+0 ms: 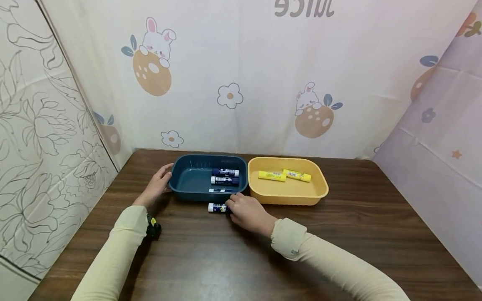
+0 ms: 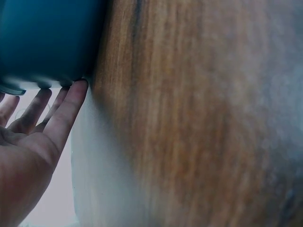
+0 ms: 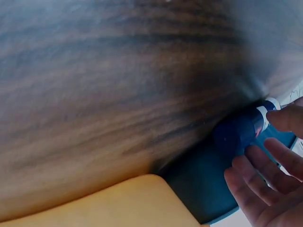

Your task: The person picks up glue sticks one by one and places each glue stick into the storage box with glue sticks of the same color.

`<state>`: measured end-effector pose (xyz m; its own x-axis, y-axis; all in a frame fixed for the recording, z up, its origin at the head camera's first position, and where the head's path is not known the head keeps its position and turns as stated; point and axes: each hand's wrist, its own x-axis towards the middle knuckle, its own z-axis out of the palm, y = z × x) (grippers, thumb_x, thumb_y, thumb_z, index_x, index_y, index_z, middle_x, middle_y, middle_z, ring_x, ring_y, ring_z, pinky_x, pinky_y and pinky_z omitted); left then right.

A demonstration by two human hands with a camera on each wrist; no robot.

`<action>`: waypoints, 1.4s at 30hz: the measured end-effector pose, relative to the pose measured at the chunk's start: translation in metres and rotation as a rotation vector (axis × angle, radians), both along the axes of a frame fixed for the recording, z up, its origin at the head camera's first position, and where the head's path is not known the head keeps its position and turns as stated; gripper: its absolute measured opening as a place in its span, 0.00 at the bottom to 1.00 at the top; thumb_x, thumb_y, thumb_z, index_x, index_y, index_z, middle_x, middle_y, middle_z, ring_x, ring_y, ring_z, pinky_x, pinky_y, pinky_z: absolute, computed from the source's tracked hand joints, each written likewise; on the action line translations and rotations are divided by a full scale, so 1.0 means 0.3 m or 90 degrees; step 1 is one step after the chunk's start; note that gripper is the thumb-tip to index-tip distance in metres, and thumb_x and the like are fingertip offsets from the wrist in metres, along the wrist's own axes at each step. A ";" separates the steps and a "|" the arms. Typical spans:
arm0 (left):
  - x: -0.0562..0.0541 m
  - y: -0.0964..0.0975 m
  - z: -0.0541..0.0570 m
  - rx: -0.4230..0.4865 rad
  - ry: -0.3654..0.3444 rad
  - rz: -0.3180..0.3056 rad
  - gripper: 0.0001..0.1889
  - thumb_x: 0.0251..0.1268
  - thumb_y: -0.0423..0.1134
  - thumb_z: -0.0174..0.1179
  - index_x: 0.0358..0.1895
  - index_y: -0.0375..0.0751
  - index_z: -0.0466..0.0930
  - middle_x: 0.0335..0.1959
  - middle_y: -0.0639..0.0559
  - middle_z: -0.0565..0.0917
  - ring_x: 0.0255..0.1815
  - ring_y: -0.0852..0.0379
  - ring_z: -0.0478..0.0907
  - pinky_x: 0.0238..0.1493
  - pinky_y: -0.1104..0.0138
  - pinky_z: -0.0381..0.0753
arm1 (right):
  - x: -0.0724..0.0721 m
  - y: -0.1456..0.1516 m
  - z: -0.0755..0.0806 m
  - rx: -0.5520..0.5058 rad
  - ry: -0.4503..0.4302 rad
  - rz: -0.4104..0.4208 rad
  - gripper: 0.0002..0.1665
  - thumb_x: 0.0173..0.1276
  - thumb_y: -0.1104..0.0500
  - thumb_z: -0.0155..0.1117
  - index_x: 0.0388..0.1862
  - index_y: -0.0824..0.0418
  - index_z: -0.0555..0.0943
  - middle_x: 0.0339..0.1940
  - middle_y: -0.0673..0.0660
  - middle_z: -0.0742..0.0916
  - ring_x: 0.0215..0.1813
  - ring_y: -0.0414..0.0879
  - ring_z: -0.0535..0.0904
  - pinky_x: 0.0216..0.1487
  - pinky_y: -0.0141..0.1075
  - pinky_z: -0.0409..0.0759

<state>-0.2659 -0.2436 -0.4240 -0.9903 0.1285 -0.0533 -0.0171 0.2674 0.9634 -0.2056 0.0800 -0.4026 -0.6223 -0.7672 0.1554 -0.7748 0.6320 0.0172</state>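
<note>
My left hand point(image 1: 156, 186) is at the left end of a dark blue basket point(image 1: 188, 195); its extended fingertips touch the outer wall in the left wrist view. In front of that basket, my right hand point(image 1: 248, 212) pinches a dark blue glue stick point(image 1: 216, 207) with a white end, the thumb on one side and fingers on the other. In the right wrist view the glue stick point(image 3: 236, 130) is close to the basket's outer wall. Several blue glue sticks point(image 1: 225, 181) lie inside the basket, towards its right end.
A yellow basket point(image 1: 288, 200) stands against the blue one's right side, with two yellow glue sticks point(image 1: 272, 176) in it. Both are near the back of the brown wooden table point(image 1: 196, 259). Behind hangs a patterned curtain point(image 1: 263, 62).
</note>
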 end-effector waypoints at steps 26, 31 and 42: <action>-0.001 0.002 0.003 -0.003 -0.002 0.008 0.26 0.80 0.41 0.32 0.76 0.41 0.45 0.73 0.32 0.50 0.66 0.32 0.60 0.56 0.44 0.70 | 0.007 -0.071 -0.047 0.077 0.100 -0.046 0.11 0.63 0.64 0.66 0.46 0.61 0.83 0.36 0.55 0.84 0.36 0.46 0.77 0.34 0.35 0.81; 0.000 0.001 0.002 -0.002 -0.002 0.005 0.26 0.80 0.41 0.32 0.76 0.41 0.44 0.73 0.33 0.50 0.66 0.33 0.61 0.56 0.44 0.71 | 0.014 -0.069 -0.047 0.069 0.103 -0.046 0.11 0.63 0.64 0.67 0.45 0.61 0.84 0.35 0.55 0.83 0.35 0.46 0.76 0.31 0.34 0.80; -0.001 0.000 -0.002 -0.007 -0.004 0.006 0.26 0.80 0.42 0.32 0.76 0.42 0.44 0.73 0.32 0.50 0.66 0.33 0.59 0.57 0.45 0.70 | 0.038 -0.050 -0.023 0.044 0.062 -0.036 0.12 0.64 0.60 0.67 0.47 0.60 0.84 0.36 0.54 0.84 0.35 0.44 0.77 0.33 0.32 0.81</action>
